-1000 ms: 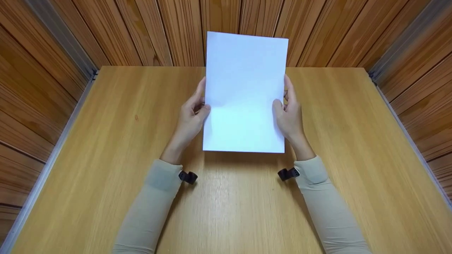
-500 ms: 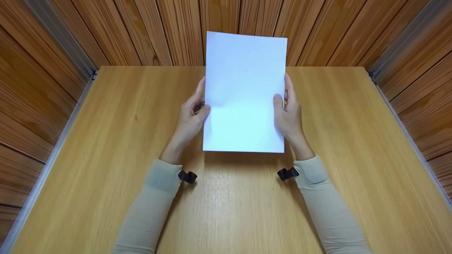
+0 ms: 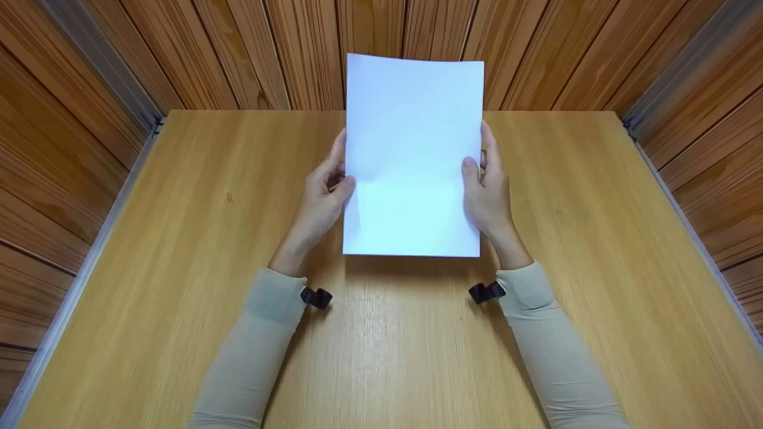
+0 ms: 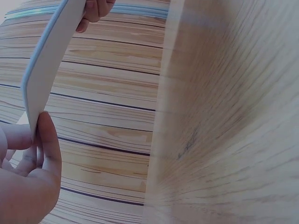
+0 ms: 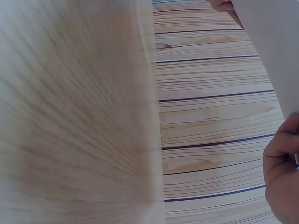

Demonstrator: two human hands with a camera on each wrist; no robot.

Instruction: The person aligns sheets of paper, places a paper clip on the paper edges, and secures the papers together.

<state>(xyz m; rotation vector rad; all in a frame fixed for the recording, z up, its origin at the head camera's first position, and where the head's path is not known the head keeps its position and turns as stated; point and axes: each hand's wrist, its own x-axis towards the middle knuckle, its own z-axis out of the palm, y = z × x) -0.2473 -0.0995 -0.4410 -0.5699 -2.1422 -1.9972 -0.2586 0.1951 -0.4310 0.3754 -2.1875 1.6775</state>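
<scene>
A blank white stack of paper (image 3: 412, 149) is held up over the table, its long sides running away from me. My left hand (image 3: 322, 199) grips the left edge, thumb on the upper face and fingers behind. On the opposite edge, my right hand (image 3: 490, 199) has its thumb lying on the face and its other fingers mostly hidden behind. From the left wrist view, the paper (image 4: 49, 60) is seen nearly edge-on, pinched between thumb and fingers (image 4: 48, 140). Its underside (image 5: 275, 51) shows in the right wrist view.
A wooden table (image 3: 381, 351) lies beneath, bearing the paper's shadow and a small reddish mark (image 3: 230, 198) at left. Wood-plank walls (image 3: 226, 53) enclose the back and sides. A small black camera (image 3: 316, 298) sits on each wrist, over grey-beige sleeves (image 3: 250, 345).
The right thumb has slid slightly up along the paper's face. The paper's top right corner has risen a little, and its top edge now bows slightly. The left hand keeps its place.
</scene>
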